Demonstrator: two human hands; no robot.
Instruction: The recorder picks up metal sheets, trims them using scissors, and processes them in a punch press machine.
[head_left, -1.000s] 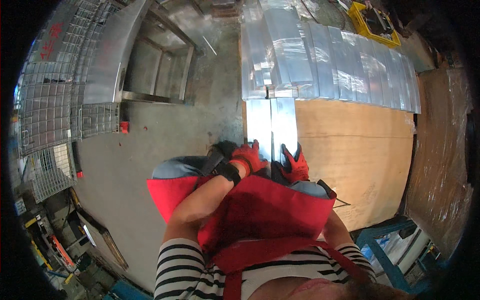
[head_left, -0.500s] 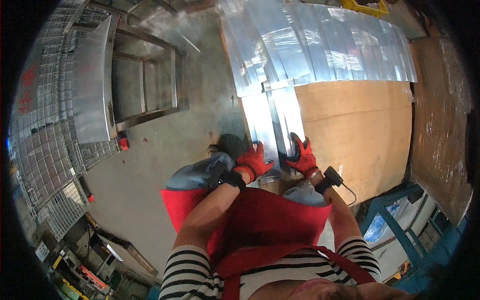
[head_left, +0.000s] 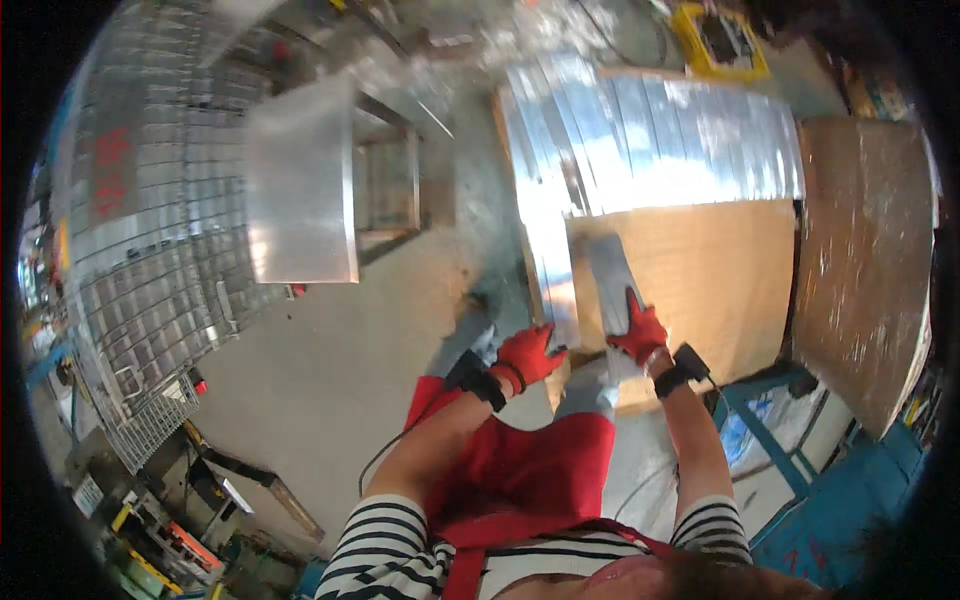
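Observation:
My left hand (head_left: pixel 529 357), in a red glove, rests at the near end of a long shiny metal strip (head_left: pixel 549 270), its thumb and finger apart. That strip lies along the left edge of the brown board (head_left: pixel 700 290). My right hand (head_left: pixel 640 335), also red-gloved, has its fingers around the near part of a grey metal strip (head_left: pixel 610 265). This strip is tilted away from the shiny one, over the board. Whether its far end touches the board I cannot tell. A row of overlapping silvery strips (head_left: pixel 690 145) covers the board's far part.
A metal-topped stand (head_left: pixel 303 185) and wire mesh cages (head_left: pixel 150 300) are on the left. A yellow crate (head_left: pixel 687 40) sits at the far right. A brown film-wrapped panel (head_left: pixel 862 250) and a blue metal frame (head_left: pixel 765 430) stand on the right.
The grey strip has come away from beside the shiny strip and swung right with my right hand. My left hand stays at the shiny strip's near end. The whole view has shifted.

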